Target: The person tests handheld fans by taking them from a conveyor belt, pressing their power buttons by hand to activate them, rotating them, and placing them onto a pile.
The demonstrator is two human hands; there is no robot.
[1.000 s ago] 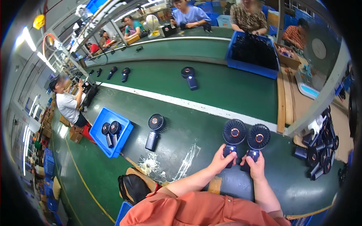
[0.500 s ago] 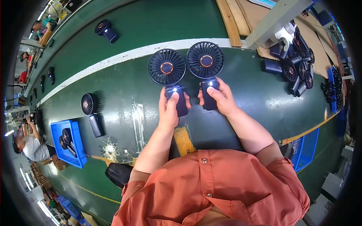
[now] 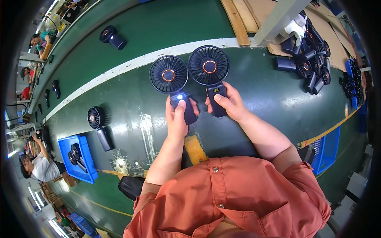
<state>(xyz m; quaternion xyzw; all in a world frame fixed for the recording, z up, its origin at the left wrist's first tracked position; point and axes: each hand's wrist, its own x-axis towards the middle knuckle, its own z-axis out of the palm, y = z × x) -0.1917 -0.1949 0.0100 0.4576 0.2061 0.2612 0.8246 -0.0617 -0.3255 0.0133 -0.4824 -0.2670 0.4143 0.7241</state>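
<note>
My left hand (image 3: pixel 178 114) is closed around the handle of a dark handheld fan (image 3: pixel 168 74), thumb on its front just under a bright white light. Beside it, my right hand (image 3: pixel 230 103) grips a second dark handheld fan (image 3: pixel 209 66) by the handle. A small lit display shows on that handle, with my thumb just below it. Both fans have round caged heads with an orange ring at the hub. They are held side by side over the green bench, heads pointing away from me and almost touching.
Another fan (image 3: pixel 100 126) lies on the bench (image 3: pixel 127 99) to the left, near a blue tray (image 3: pixel 92 170) holding more fans. One more fan (image 3: pixel 112 37) is beyond the white strip. Several are piled at the right (image 3: pixel 313 63) near a white post (image 3: pixel 278 23). A co-worker (image 3: pixel 43 166) sits far left.
The right-hand fan's bright white light has given way to a lit display. Both fans have shifted slightly left in the view, and the whole view has turned a little.
</note>
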